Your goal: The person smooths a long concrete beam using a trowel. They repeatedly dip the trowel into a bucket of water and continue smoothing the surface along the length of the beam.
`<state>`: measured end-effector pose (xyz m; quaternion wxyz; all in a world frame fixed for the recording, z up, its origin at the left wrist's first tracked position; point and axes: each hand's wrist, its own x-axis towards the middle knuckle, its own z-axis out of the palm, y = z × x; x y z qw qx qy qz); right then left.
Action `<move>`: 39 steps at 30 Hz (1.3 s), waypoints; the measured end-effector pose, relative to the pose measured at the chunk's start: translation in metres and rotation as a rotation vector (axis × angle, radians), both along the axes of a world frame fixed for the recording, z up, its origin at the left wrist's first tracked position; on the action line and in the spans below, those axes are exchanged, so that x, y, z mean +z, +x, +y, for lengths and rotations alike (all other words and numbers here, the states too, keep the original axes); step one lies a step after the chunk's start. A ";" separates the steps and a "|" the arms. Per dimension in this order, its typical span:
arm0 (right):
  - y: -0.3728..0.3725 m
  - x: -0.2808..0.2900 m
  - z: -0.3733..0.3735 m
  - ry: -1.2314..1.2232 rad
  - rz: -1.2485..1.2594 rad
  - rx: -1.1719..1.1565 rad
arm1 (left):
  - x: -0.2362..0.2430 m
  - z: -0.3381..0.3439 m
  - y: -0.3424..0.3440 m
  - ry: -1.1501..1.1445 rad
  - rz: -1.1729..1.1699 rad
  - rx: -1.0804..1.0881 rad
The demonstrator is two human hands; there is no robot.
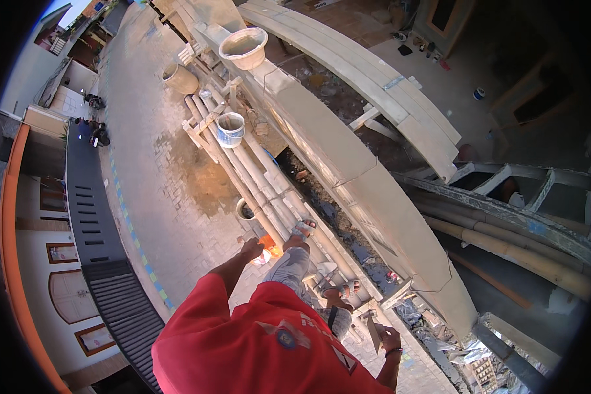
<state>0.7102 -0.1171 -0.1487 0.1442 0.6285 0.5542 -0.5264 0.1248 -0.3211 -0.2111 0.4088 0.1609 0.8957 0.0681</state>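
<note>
At the lower right, my right hand point(390, 339) is closed around a trowel point(374, 333) with a flat, pale blade. My left hand point(251, 249) is held out to the left of my legs, its back toward me, and its fingers are too small to make out. Just beyond it in the picture is an orange and white object point(266, 253), whose kind I cannot tell. My sandalled feet point(303, 228) stand on bamboo poles point(259, 184). To the right of the poles runs a long grey plastered wall point(348, 174).
A white and blue bucket point(230, 131) stands on the poles ahead. A wide tub point(243, 48) sits on the wall top, and another tub point(180, 79) is farther left. Between poles and wall lies a ditch point(331, 209) with rubble. A ladder point(505, 197) is at the right.
</note>
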 end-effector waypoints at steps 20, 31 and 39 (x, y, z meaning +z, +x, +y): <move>0.118 -0.069 -0.058 -0.025 0.063 -0.465 | -0.010 -0.041 0.053 0.434 0.275 -0.282; 0.113 -0.046 -0.047 0.012 0.077 -0.680 | -0.039 -0.066 0.051 0.089 0.248 -0.889; -0.016 -0.046 -0.019 0.237 0.031 -0.191 | -0.046 -0.038 -0.065 0.716 0.072 -0.066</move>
